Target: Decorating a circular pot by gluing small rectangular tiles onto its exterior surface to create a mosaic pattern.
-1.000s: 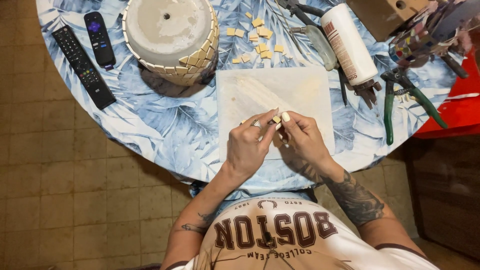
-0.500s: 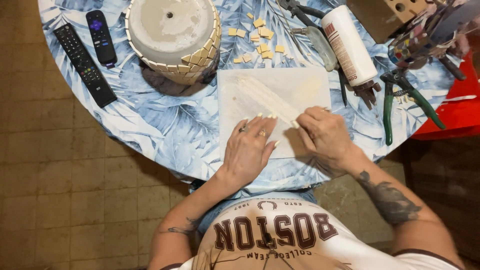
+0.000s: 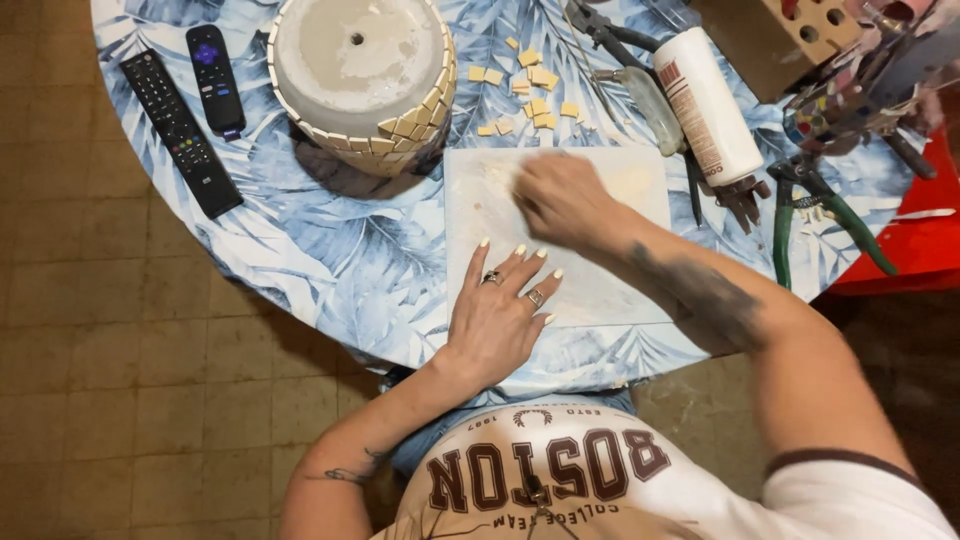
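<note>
My left hand (image 3: 503, 305) lies flat with fingers spread on the near left part of a white square tile (image 3: 620, 270) on the round table. My right hand (image 3: 562, 198) is blurred, fingers curled, over the far middle of the tile; whether it holds a small piece I cannot tell. An upturned grey flower pot (image 3: 350, 55) with a band of small cream mosaic pieces around its rim stands at the far left of the tile. Several loose yellow mosaic pieces (image 3: 530, 90) lie just beyond the tile.
Two black remote controls (image 3: 180, 130) lie at the table's left. A white glue bottle (image 3: 708, 100), green-handled nippers (image 3: 800, 215), dark pliers (image 3: 605, 30) and a cardboard box (image 3: 770, 35) sit at the right. The leaf-patterned tablecloth (image 3: 330, 260) covers the table; a red surface (image 3: 900, 240) adjoins it.
My hands parted from holding a small yellow piece together. The left went flat on the tile; the right moved up and leftward across the tile toward the loose pieces.
</note>
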